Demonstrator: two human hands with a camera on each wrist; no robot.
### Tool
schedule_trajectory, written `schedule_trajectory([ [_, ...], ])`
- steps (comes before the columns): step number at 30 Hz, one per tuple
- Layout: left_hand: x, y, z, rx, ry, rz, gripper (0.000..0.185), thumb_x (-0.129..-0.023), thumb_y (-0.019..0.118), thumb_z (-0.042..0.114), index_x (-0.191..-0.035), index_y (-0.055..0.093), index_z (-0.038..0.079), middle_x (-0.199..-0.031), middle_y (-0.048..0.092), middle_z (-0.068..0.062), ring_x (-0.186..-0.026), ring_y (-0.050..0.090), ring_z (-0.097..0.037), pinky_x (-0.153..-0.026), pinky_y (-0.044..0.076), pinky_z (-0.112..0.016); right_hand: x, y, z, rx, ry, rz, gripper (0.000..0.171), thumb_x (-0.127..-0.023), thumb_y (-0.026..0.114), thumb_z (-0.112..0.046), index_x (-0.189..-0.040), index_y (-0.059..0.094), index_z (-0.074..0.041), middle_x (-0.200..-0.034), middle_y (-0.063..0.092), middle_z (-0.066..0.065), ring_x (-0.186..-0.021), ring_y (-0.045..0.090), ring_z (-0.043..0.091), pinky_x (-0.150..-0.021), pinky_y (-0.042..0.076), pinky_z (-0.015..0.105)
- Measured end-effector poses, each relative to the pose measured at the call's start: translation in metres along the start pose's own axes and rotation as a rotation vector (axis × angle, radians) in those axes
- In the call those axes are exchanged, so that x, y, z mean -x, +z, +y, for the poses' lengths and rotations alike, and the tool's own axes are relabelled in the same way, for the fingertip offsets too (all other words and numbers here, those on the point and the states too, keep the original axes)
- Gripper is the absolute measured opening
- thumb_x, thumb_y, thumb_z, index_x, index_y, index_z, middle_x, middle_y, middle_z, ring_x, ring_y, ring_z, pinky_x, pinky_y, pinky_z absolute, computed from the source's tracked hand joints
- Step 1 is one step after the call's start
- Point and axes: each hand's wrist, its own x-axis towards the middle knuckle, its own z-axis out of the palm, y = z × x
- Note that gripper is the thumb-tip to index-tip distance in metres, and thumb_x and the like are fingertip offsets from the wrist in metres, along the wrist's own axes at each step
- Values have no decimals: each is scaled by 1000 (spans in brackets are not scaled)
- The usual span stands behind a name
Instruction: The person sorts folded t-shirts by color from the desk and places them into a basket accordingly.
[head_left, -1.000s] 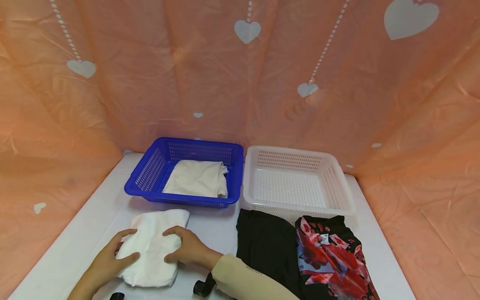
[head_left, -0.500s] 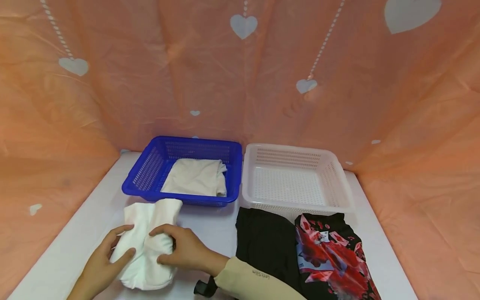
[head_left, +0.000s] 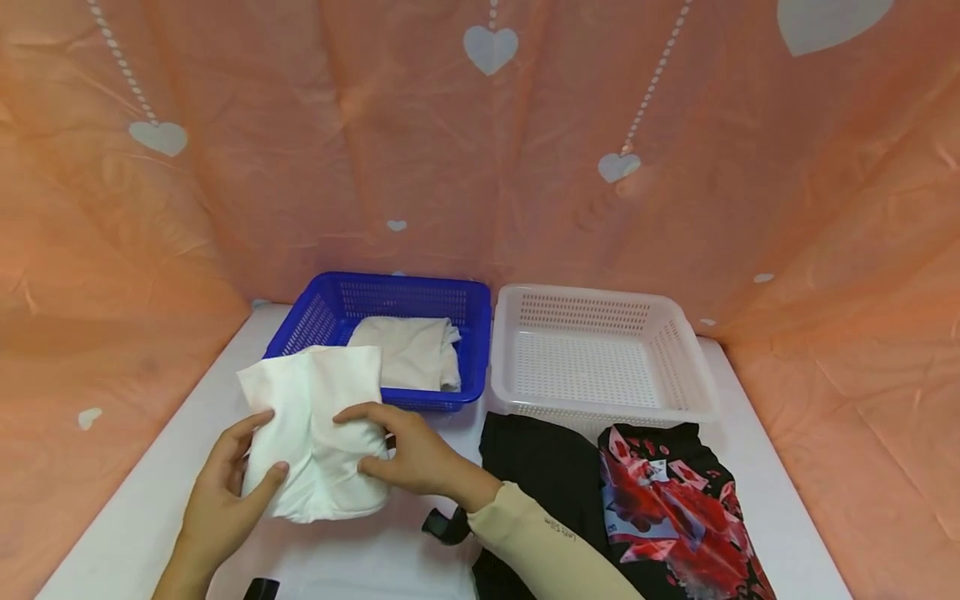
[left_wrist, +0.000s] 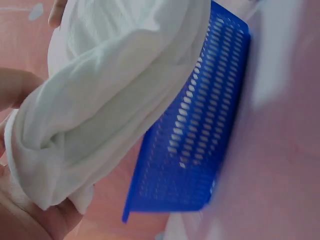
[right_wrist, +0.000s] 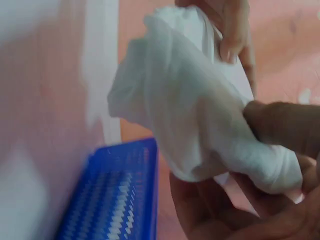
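A folded white garment (head_left: 322,433) is held up off the table, its far edge overlapping the near left part of the blue basket (head_left: 472,333) in the head view. My left hand (head_left: 225,492) grips its left side, thumb on top and fingers curled round the edge. On the opposite side my right hand (head_left: 420,454) pinches it, with fingers tucked beneath, as the right wrist view shows. Thick folded layers of the white cloth (left_wrist: 100,100) show in the left wrist view. Another folded cream-white garment (head_left: 412,350) lies inside the blue basket.
A white basket (head_left: 603,412) stands right of the blue one. In front of it lie a folded black garment (head_left: 532,475) and a black garment with red floral print (head_left: 675,517). An orange curtain (head_left: 480,183) with hearts closes off the back and sides of the white table (head_left: 360,567).
Both hands have lifted the white garment from the table and carried it forward toward the blue basket. The head view has shifted slightly. The other garments and the baskets stay put.
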Motion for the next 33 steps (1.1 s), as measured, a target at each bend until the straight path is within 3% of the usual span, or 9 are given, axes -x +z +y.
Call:
schedule_trajectory([
  [3, -7, 6, 2, 103, 25, 17, 68, -75, 55, -30, -138, 38, -11, -132, 53, 2, -109, 57, -3, -84, 47, -9, -2, -11, 1, -9, -12, 14, 54, -83, 69, -4, -131, 55, -23, -124, 62, 0, -84, 49, 3, -71, 44, 12],
  [5, -12, 9, 4, 104, 30, 29, 67, -76, 55, -29, -139, 38, -10, -132, 52, 1, -108, 57, -4, -83, 48, -10, -3, -18, 2, -14, -5, 38, 54, -83, 69, -3, -132, 55, -23, -123, 62, 0, -81, 47, 5, -68, 41, 13],
  [12, -30, 19, 9, -12, -2, 79, 64, -79, 57, -24, -138, 40, -7, -129, 51, 6, -104, 56, -2, -81, 47, -9, -5, -32, 9, -51, 43, 154, 51, -82, 70, 0, -128, 60, -20, -123, 63, 4, -82, 49, 9, -69, 42, 16],
  [18, -45, 27, 15, -143, -22, 98, 62, -81, 62, -17, -138, 44, 2, -127, 48, 10, -99, 55, -2, -80, 44, -6, -6, -37, 13, 17, 42, 280, 48, -82, 70, -1, -125, 62, -21, -112, 65, 5, -84, 51, 10, -69, 44, 18],
  [23, -65, 35, 18, -141, 25, 105, 60, -81, 64, -16, -135, 47, 2, -125, 49, 9, -95, 55, -3, -79, 44, -7, -10, -45, 19, 58, 17, 398, 49, -80, 69, 3, -123, 64, -20, -103, 64, 4, -74, 46, 10, -63, 39, 18],
  [27, -84, 41, 17, -146, 23, 126, 57, -81, 65, -13, -133, 51, 4, -121, 52, 14, -91, 55, -2, -77, 43, -8, -18, -53, 25, 37, 16, 462, 49, -80, 68, 4, -123, 64, -20, -107, 62, 5, -67, 41, 12, -59, 35, 17],
  [33, -105, 45, 12, -239, -28, 118, 55, -84, 68, -4, -133, 52, 12, -114, 59, -4, -80, 54, 1, -67, 43, -9, -31, -61, 37, 14, 69, 498, 49, -82, 65, 4, -124, 64, -22, -122, 61, 8, -84, 51, 14, -65, 43, 19],
])
